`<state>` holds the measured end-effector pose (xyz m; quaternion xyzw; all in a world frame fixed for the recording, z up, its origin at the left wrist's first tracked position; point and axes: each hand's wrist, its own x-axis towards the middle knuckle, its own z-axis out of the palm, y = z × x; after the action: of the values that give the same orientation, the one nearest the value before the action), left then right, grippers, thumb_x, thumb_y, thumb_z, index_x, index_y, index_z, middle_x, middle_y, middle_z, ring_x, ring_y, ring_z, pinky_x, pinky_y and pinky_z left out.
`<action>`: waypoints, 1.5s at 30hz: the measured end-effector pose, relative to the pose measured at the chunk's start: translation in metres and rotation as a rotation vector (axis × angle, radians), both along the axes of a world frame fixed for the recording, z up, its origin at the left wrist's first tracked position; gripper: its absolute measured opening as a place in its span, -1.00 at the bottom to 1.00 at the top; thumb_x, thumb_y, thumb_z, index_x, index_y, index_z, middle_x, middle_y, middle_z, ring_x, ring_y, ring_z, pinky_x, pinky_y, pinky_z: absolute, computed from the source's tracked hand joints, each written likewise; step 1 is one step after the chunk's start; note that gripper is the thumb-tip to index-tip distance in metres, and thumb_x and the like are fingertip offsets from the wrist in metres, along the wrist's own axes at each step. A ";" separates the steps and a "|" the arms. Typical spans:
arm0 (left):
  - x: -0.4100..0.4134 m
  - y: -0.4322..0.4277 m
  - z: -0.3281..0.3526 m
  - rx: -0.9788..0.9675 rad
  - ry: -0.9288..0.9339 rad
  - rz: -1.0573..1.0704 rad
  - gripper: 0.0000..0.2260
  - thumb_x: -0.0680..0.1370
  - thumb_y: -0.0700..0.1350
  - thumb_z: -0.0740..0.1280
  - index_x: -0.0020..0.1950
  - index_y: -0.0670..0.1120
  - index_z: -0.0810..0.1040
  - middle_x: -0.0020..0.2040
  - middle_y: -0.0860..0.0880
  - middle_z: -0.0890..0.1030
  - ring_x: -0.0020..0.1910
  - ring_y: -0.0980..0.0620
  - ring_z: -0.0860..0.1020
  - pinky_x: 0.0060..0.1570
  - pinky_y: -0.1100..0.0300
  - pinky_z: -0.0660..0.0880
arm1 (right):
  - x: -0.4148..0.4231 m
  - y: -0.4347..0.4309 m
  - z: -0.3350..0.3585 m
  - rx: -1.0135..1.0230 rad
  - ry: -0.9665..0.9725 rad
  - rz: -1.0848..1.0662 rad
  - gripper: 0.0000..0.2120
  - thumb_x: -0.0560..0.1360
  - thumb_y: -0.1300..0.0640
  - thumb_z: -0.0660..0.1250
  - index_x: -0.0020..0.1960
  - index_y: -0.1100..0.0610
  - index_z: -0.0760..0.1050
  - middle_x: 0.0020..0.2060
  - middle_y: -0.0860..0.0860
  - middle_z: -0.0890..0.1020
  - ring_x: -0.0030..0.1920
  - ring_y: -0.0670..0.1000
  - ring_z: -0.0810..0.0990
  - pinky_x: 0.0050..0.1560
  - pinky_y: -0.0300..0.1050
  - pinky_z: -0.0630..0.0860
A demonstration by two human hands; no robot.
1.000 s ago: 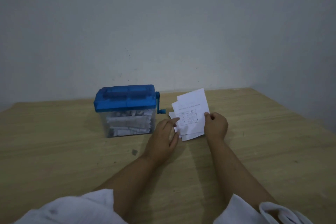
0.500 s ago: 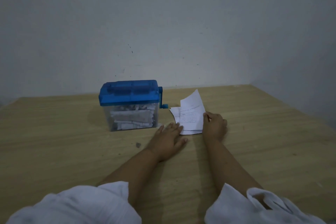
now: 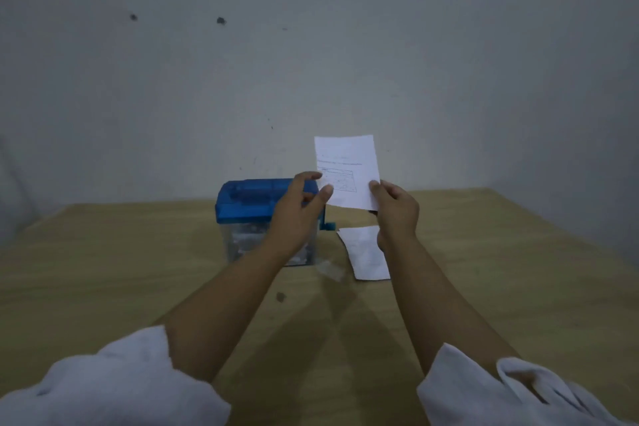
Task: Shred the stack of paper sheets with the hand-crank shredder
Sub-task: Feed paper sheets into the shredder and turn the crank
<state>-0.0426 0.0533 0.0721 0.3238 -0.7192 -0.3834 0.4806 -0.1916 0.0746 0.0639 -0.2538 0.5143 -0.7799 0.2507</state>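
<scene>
The hand-crank shredder (image 3: 249, 204) has a blue lid and a clear bin full of paper strips, and stands on the wooden table (image 3: 501, 270). Its blue crank (image 3: 330, 225) sticks out on the right side. My right hand (image 3: 394, 214) pinches the lower right edge of one printed paper sheet (image 3: 347, 162), held upright above the table. My left hand (image 3: 297, 214) is raised in front of the shredder. Its thumb and forefinger tips touch the sheet's left edge, spread apart. The remaining paper stack (image 3: 366, 256) lies flat, right of the shredder, partly hidden by my right wrist.
A grey wall rises just behind the table. A small dark spot (image 3: 280, 296) marks the tabletop in front of the shredder. My white sleeves (image 3: 114, 387) fill the bottom of the view.
My right hand has lifted one sheet off the stack and turned it upright. My left hand left the tabletop and rose to the sheet's left edge.
</scene>
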 end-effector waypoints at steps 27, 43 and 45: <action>0.098 -0.111 0.027 -0.202 -0.275 0.270 -0.84 0.50 -0.05 0.39 -0.12 0.25 0.53 -0.12 0.30 0.53 0.11 0.06 0.50 0.33 -0.16 0.28 | 0.047 -0.081 0.040 0.108 0.585 0.441 -0.79 0.44 0.31 0.40 0.05 0.16 0.62 -0.07 -0.01 0.61 -0.11 -0.13 0.53 -0.18 -0.46 0.51; 0.102 -0.113 0.018 -0.182 -0.305 0.287 -0.89 0.49 -0.05 0.40 -0.13 0.18 0.55 -0.13 0.23 0.56 0.02 0.10 0.54 0.39 -0.18 0.16 | 0.044 -0.087 0.030 0.225 0.619 0.394 -0.75 0.41 0.18 0.46 -0.03 0.13 0.41 -0.21 -0.04 0.62 -0.17 -0.06 0.58 -0.11 -0.11 0.53; 0.100 -0.109 0.014 -0.246 -0.389 0.388 -0.93 0.51 -0.02 0.37 -0.03 0.12 0.54 0.08 0.14 0.54 0.22 0.03 0.46 0.42 -0.18 0.06 | 0.045 -0.088 0.030 0.225 0.626 0.402 -0.70 0.42 0.17 0.45 0.06 0.14 0.39 -0.23 -0.05 0.62 -0.19 -0.06 0.58 -0.13 -0.16 0.51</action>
<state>0.0571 -0.0556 0.0863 0.4618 -0.7636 -0.1254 0.4336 -0.1464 -0.0130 0.0939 -0.5461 0.5884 -0.5386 0.2558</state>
